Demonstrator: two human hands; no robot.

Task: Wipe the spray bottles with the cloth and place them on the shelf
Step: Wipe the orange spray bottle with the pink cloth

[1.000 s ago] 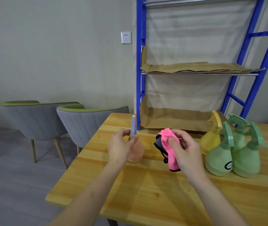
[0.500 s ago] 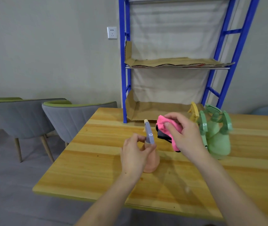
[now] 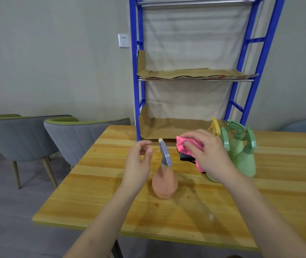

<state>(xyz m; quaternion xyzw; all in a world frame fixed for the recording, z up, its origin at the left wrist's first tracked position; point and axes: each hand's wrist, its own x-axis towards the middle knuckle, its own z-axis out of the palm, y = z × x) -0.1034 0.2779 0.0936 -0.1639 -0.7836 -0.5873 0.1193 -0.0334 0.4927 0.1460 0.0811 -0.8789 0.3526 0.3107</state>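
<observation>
An orange spray bottle (image 3: 165,185) with a grey trigger head stands upright on the wooden table (image 3: 102,192). My left hand (image 3: 138,164) hovers just left of its neck, fingers loosely curled and holding nothing. My right hand (image 3: 207,155) grips a pink and dark cloth (image 3: 185,148) just right of the bottle's head. Behind that hand stand green spray bottles (image 3: 243,155) and a yellow one (image 3: 215,127), partly hidden. The blue shelf (image 3: 139,86) rises at the table's far edge, its boards lined with cardboard (image 3: 191,74).
Two grey and green chairs (image 3: 70,138) stand to the left of the table. A wall socket (image 3: 123,40) sits left of the shelf frame. The table's front edge runs close below my forearms.
My left hand has let go of the orange bottle's neck and drawn slightly left. My right hand has kept hold of the cloth. The view has shifted, so the bottle appears nearer the middle.
</observation>
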